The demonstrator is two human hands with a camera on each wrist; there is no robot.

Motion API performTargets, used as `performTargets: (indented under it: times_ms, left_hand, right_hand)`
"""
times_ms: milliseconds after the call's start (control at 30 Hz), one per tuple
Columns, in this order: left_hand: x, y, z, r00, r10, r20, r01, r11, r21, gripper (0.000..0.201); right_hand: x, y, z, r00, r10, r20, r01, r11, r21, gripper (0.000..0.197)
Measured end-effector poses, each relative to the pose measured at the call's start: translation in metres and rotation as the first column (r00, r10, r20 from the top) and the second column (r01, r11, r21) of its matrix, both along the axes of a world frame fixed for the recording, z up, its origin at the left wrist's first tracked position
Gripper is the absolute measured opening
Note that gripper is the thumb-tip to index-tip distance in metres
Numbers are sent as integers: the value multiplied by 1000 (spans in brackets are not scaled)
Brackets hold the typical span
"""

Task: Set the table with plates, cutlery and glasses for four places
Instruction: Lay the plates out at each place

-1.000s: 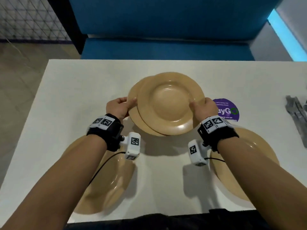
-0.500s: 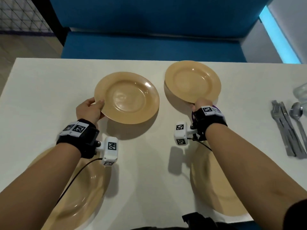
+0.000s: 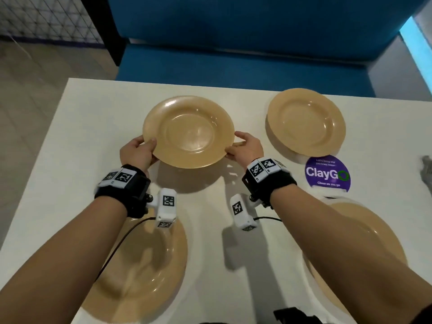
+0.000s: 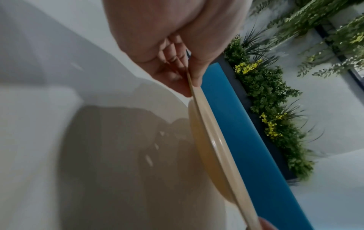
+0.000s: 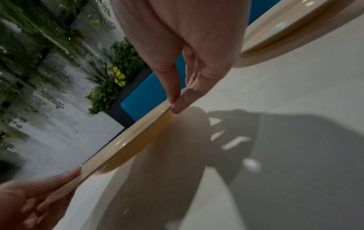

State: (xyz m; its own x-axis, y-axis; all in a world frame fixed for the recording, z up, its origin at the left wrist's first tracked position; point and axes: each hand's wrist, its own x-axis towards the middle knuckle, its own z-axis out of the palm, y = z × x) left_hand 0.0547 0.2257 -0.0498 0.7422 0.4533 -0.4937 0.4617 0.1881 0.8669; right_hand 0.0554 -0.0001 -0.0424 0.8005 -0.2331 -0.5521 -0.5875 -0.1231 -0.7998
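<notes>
Left hand [image 3: 136, 153] and right hand [image 3: 245, 148] pinching tan plate [image 3: 188, 131], above white table [image 3: 77, 127]

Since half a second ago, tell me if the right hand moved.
Yes: the right hand went left, off the sticker, now uncovered to its right, and pinches the plate the left hand holds.

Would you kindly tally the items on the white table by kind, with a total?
Round tan plates: 4: held above the table, far right, near left, near right
Round purple ClayGo stickers: 1
Grey cutlery at the right edge: 1 pile, partly cut off
Total: 6
</notes>
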Motion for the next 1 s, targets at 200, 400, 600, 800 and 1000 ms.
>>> performTargets:
  times_ms: [200, 400, 600, 800, 1000]
  left_hand:
    - [26, 61, -9, 995, -75, -62, 81, 991, 102, 35]
    - [49, 95, -15, 976, -163, -148, 201, 931, 303, 57]
    - [61, 109, -9, 973, -154, -175, 219, 859, 463, 64]
    - [58, 116, -8, 967, -156, -200, 238, 834, 498, 62]
    - [52, 129, -11, 932, -283, -228, 358, 823, 441, 74]
  right_hand:
    - [31, 56, -9, 989, 146, 1, -144, 977, -158, 68]
    - [51, 83, -10, 970, 243, 25, -228, 939, -258, 65]
    - [56, 97, -10, 960, 277, 38, -254, 922, -292, 64]
    - [56, 107, -11, 968, 251, 25, -235, 932, -277, 63]
    - [51, 112, -10, 983, 181, 0, -178, 968, -174, 63]
